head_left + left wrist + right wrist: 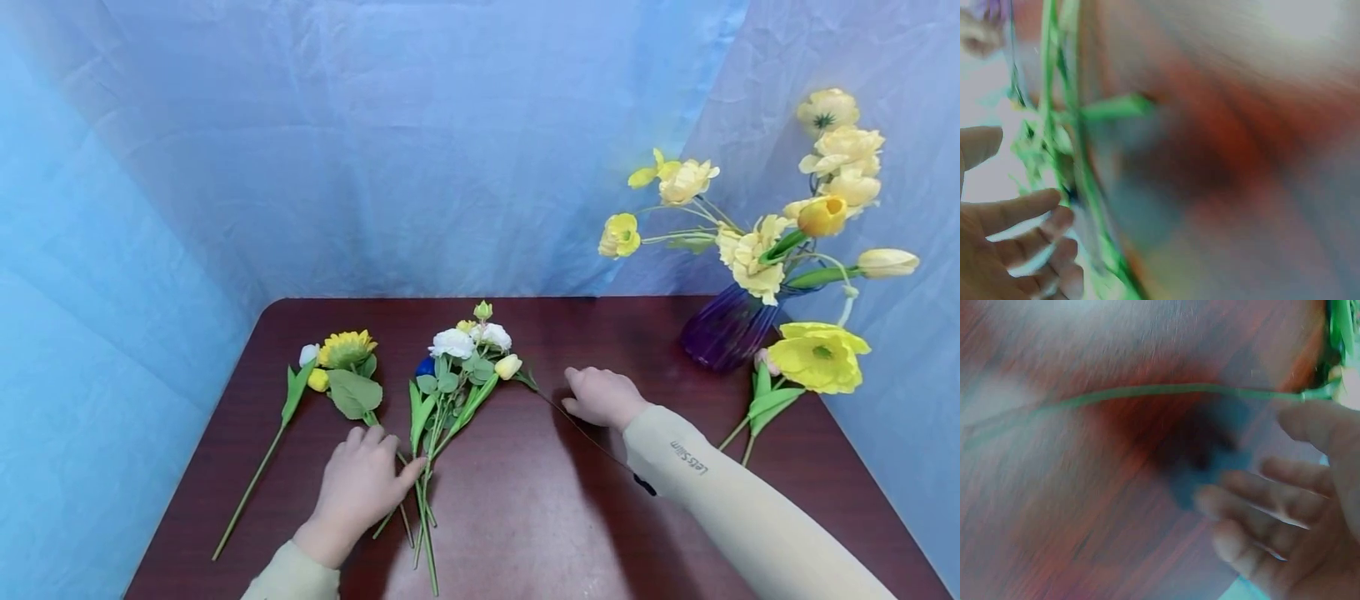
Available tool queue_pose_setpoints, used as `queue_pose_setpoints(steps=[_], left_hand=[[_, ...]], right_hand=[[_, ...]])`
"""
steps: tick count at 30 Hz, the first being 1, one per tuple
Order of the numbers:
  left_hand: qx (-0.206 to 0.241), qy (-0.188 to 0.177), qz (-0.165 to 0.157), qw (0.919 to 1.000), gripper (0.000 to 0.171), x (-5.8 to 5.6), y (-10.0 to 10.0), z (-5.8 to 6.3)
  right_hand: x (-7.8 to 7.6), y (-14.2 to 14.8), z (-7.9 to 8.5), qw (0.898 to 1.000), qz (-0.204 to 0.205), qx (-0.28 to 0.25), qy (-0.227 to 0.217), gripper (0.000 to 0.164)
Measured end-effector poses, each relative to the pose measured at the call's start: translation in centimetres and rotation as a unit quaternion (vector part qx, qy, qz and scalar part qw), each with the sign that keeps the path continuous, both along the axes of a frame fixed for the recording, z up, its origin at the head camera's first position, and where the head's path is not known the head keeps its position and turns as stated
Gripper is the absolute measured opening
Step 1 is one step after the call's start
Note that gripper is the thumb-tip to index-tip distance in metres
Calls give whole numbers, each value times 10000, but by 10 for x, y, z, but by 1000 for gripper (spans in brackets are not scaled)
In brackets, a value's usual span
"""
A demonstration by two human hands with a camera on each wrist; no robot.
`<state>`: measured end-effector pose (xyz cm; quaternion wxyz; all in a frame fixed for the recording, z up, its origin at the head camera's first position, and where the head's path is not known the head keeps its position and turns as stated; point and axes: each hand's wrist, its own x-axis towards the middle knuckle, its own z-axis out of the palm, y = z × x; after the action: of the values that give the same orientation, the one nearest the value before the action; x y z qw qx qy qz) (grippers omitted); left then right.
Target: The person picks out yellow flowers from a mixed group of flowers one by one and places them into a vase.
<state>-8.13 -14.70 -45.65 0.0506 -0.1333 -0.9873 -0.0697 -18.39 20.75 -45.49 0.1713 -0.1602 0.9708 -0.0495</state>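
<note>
My left hand (pixel 363 475) hovers over the crossed stems (pixel 420 517) of a small group of artificial flowers. Its thumb and fingers are spread and nothing lies in its palm; green stems (pixel 1079 125) run past the fingertips in the left wrist view. The group has white blooms (pixel 453 343), a pale yellow tulip (pixel 508 367) and a dark blue bloom (pixel 425 367). To the right, my right hand (pixel 603 396) is above the table with loose fingers, holding nothing. Beside it lies one long thin stem (pixel 1147 390), its leafy end near the tulip.
On the left lie a sunflower (pixel 347 350), a yellow bud (pixel 318 381) and a white tulip (pixel 308 355). A purple glass vase (pixel 727 329) of yellow flowers leans at the back right, with pink-tipped tulips (pixel 772 404) lying beside it. Blue cloth (pixel 450 150) hangs behind the table (pixel 525 533).
</note>
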Motion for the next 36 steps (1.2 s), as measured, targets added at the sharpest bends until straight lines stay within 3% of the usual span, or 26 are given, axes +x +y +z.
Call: queue_pose_setpoints(steps=[4, 12, 16, 20, 24, 36], left_hand=[[-311, -468, 110, 9984, 63, -6, 23, -2], [-493, -893, 419, 9939, 54, -14, 35, -10], [-368, -715, 342, 9962, 49, -14, 35, -11], [-128, -438, -31, 9990, 34, -14, 32, -11], [111, -415, -365, 9984, 27, -15, 30, -12], [1205, -197, -230, 9923, 32, -26, 19, -6]], right_hand=[[1, -19, -8, 9984, 19, -231, 509, 23], [1, -35, -22, 9988, -206, -124, 437, 20], [2, -33, -21, 9986, -339, -148, 380, 14], [3, -31, -20, 9986, -392, -205, 289, 12], [3, -28, -23, 9985, -396, -290, 222, 10], [8, -11, -27, 9970, -358, -582, 361, 11]])
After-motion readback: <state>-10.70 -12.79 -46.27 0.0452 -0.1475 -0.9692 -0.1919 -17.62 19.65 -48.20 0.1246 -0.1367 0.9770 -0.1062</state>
